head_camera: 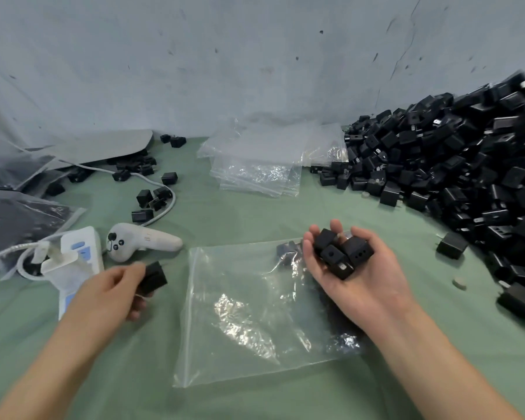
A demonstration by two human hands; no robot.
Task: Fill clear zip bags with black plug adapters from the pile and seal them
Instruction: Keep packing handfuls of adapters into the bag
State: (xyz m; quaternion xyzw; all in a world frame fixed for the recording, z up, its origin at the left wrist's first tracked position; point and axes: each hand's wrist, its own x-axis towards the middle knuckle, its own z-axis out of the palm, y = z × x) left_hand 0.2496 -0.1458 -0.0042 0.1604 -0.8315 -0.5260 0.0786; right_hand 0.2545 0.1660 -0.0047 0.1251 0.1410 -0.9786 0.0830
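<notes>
Zip bag (240, 313) flat on cloth (255, 213), right hand (356, 278) with adapters (338, 256) over right edge

left hand (109, 289): bare | right hand (361, 283): bare | both forearms: bare

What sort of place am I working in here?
Probably an informal packing workstation: a huge pile of black plug adapters, a stack of empty clear zip bags, a green-covered table.
</notes>
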